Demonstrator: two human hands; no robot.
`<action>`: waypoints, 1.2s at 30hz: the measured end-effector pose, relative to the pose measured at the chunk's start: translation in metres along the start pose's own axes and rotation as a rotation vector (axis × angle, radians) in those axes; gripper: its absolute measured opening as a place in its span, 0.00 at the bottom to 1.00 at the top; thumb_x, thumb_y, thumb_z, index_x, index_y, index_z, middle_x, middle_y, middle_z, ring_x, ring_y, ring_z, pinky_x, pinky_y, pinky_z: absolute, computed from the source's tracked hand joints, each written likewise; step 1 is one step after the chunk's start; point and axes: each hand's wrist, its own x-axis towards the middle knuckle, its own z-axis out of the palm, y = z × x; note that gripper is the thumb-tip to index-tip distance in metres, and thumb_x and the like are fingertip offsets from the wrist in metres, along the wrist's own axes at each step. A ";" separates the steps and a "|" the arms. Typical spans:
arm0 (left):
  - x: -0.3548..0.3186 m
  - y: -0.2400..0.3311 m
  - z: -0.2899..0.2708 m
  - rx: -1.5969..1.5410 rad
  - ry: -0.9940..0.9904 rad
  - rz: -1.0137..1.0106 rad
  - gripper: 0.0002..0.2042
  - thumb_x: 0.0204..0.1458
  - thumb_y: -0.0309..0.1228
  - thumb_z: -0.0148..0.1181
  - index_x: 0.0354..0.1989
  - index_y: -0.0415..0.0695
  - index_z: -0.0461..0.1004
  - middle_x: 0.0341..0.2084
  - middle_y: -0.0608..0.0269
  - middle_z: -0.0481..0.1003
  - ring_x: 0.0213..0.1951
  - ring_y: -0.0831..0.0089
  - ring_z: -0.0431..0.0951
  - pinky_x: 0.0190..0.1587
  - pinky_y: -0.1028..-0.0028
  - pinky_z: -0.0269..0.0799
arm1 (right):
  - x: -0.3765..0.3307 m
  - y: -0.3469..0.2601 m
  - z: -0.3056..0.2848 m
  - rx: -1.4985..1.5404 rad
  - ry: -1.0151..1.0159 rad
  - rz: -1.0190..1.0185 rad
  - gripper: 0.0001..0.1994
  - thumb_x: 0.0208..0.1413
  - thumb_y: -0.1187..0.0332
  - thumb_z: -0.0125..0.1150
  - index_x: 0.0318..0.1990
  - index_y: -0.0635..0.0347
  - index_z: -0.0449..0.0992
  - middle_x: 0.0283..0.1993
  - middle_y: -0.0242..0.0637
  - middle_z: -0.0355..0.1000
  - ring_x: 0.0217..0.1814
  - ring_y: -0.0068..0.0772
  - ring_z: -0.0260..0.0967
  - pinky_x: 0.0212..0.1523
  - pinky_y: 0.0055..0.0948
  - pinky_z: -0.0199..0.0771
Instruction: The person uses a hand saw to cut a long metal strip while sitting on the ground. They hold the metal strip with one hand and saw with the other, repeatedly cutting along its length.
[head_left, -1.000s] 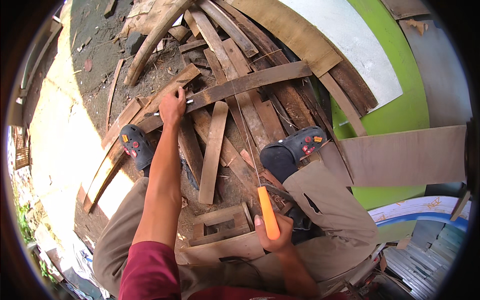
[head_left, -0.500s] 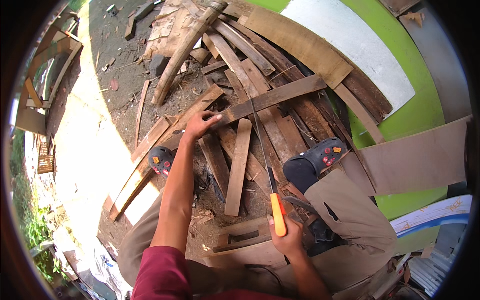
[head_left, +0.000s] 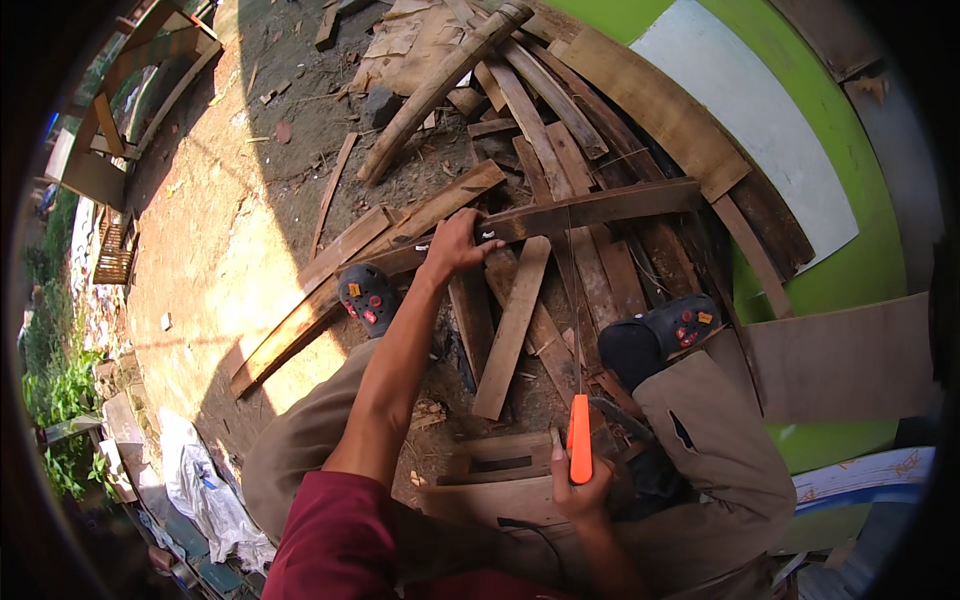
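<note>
My right hand (head_left: 583, 495) is closed round the orange handle of a handsaw (head_left: 580, 440). Its thin blade (head_left: 574, 320) runs away from me, the far end lying against a long dark wooden plank (head_left: 620, 204). That plank slants across a heap of other boards. My left hand (head_left: 458, 245) presses and grips the plank left of the blade, with some fingers hidden behind its far edge. On either side of the work are my feet in dark clogs, the left clog (head_left: 369, 297) by the plank's left part and the right clog (head_left: 680, 325) below its right part.
Loose boards (head_left: 515, 330) lie under and around the plank. A wooden frame piece (head_left: 500, 495) sits between my legs. A thick pole (head_left: 440, 95) leans at the far side. Green and white panels (head_left: 750, 130) stand to the right, and a white sheet (head_left: 205, 490) lies lower left.
The whole view has swung, so the scene sits farther right. The saw appears more upright in the picture, still at the plank. My left hand stays on the plank.
</note>
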 end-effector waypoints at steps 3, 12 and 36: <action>-0.006 0.006 0.003 0.083 0.081 0.032 0.32 0.44 0.53 0.73 0.51 0.42 0.73 0.45 0.50 0.76 0.51 0.52 0.76 0.51 0.56 0.66 | -0.006 -0.003 0.005 0.070 0.026 -0.062 0.10 0.56 0.71 0.66 0.25 0.62 0.72 0.19 0.42 0.68 0.18 0.44 0.69 0.22 0.37 0.66; -0.026 0.024 0.025 0.173 0.239 0.000 0.29 0.40 0.41 0.75 0.48 0.43 0.69 0.43 0.56 0.70 0.50 0.57 0.71 0.50 0.58 0.61 | -0.016 -0.019 0.012 0.043 0.112 -0.239 0.06 0.55 0.74 0.63 0.29 0.66 0.74 0.23 0.45 0.72 0.21 0.45 0.73 0.25 0.34 0.72; -0.053 -0.008 0.059 0.246 0.308 -0.137 0.31 0.47 0.47 0.72 0.50 0.40 0.66 0.42 0.53 0.68 0.49 0.54 0.71 0.46 0.58 0.64 | 0.014 0.007 0.001 -0.056 -0.003 -0.079 0.09 0.56 0.70 0.64 0.27 0.64 0.74 0.19 0.42 0.69 0.20 0.44 0.72 0.25 0.36 0.69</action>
